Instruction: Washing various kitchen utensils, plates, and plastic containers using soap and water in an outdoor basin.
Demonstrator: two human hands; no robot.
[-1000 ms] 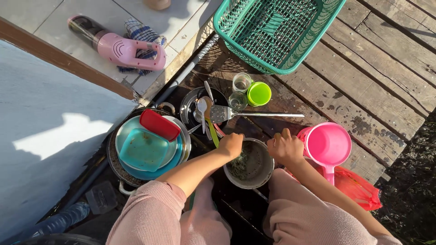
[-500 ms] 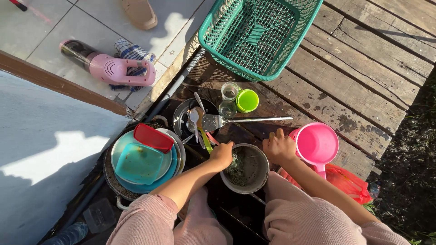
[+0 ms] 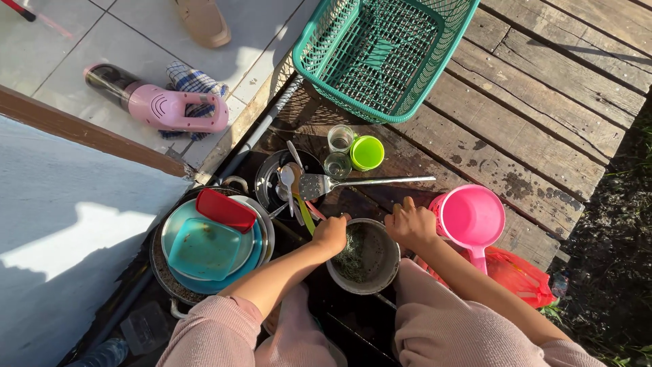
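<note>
To your far left a pale blue-grey surface (image 3: 61,238) fills the corner, half in sun, half in shade, edged by a brown wooden strip (image 3: 95,139). Beyond that strip lies a tiled floor (image 3: 68,41), and on it a pink handheld appliance (image 3: 170,107) rests against a checked cloth (image 3: 193,81); a tan shoe (image 3: 202,20) sits near the top edge.

Next comes your stack of dishes (image 3: 210,248): a teal square container inside blue plates in a dark pan, with a red lid (image 3: 226,209) tilted on its upper rim. Just right of it a dark bowl (image 3: 272,180) holds spoons, and a slotted metal spatula (image 3: 353,182) lies with its handle pointing right across the wet wooden planks (image 3: 543,102). Above it stand two clear glasses and a green cup (image 3: 367,152), near a green plastic basket (image 3: 384,51).

Your left hand (image 3: 331,233) is curled closed at the left rim of the metal pot (image 3: 365,257), reaching inside; what its grip has hold of you cannot tell. Your right hand (image 3: 409,223) rests on the pot's upper right rim, fingers bent over it. The pot sits on the planks between your knees, dark greenish residue inside.

Just right of your right hand is a pink scoop (image 3: 471,217), and below it a red plastic bag (image 3: 519,275). Dark soil and grass edge the far right.
</note>
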